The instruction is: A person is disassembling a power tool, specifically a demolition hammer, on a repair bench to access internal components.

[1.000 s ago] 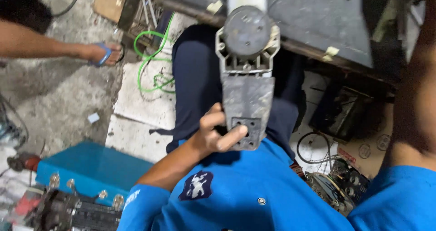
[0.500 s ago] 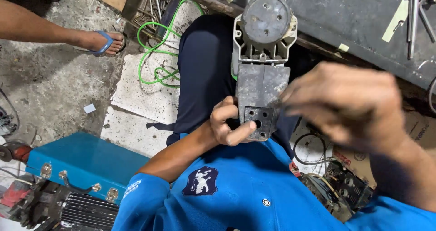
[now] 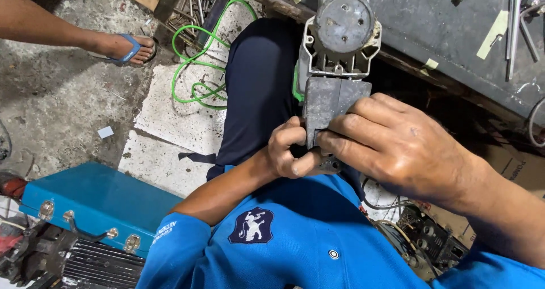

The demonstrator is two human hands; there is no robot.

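A grey power tool body (image 3: 339, 50) with a round metal end cap stands upright on my lap, against my dark trousers (image 3: 255, 90). My left hand (image 3: 290, 151) is closed around its lower end from the left. From the right, my right hand (image 3: 397, 144) lies over the same lower part, its fingers pressed across the grey casing and meeting my left thumb. Both hands hide the tool's bottom end. My blue shirt (image 3: 295, 238) fills the lower part of the view.
A blue tool case (image 3: 96, 201) lies at lower left, above a finned metal motor (image 3: 96, 266). A green cable (image 3: 198, 62) coils on the floor. Another person's sandalled foot (image 3: 122, 47) stands at upper left. A dark workbench (image 3: 443, 22) with metal tools (image 3: 514, 22) runs along the top right.
My right hand came in from the right and closed over the tool's lower body. My left hand kept its hold there throughout.
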